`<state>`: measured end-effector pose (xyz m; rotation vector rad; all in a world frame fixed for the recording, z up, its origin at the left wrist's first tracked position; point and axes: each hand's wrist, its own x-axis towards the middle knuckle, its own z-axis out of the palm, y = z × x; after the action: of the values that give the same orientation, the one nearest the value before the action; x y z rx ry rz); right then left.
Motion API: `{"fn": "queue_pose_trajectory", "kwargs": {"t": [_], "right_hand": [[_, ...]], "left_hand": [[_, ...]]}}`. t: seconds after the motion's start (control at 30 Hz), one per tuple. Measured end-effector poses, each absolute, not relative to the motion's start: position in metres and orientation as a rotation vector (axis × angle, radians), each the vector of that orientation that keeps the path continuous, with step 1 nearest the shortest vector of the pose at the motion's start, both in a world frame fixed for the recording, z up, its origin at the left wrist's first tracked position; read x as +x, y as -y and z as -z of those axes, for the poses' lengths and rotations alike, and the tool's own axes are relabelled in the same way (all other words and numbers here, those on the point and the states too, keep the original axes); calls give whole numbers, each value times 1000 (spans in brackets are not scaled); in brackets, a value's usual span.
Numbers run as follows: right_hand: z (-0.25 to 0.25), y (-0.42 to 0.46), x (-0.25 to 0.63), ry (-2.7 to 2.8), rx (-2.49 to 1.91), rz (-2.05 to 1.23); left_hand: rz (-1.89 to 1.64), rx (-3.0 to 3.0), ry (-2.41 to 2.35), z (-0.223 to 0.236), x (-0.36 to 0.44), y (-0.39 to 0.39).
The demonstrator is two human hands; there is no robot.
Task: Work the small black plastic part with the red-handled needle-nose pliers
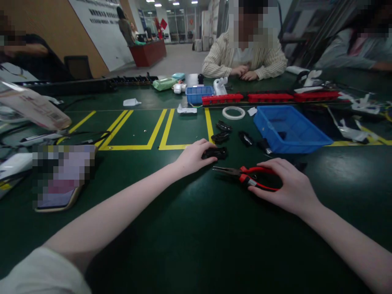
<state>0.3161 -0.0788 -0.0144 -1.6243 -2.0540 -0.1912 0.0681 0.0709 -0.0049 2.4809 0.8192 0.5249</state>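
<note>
My left hand (196, 156) is closed around the near end of a small black plastic part (216, 153), low over the green table. To its right, my right hand (286, 181) grips red-handled needle-nose pliers (240, 173), their jaws pointing left toward the black part. The jaws look shut or nearly so, and they stand apart from the part. Just beyond my left hand lie more black parts (221, 136), and another black piece (245, 139) rests closer to the blue bin.
A blue bin (290, 145) stands behind my right hand, with a white ring of tape (233, 113) to its left. A phone (65, 179) leans at the left. Red strips (269, 98) and a small blue basket (199, 94) lie farther back. Across the table sits a person (245, 57).
</note>
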Motion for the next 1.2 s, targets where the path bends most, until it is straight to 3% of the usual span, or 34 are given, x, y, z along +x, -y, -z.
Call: {"fn": "queue_pose_trajectory", "kwargs": {"t": [0.4,1.03,1.1,1.2], "right_hand": [[14,73,309,2039,-1698,99],[27,67,318,2206,-1428,397],[24,70,316,2203,-1372,457],[22,73,312,2231,-1280,508]], "left_hand": [[-710,2410,-927,13,71,-85],[-321,2632,-920,-21,-56,54],[-404,2507,-1037,-26,-75,59],[-812,2156,-1498,-32,-124,58]]}}
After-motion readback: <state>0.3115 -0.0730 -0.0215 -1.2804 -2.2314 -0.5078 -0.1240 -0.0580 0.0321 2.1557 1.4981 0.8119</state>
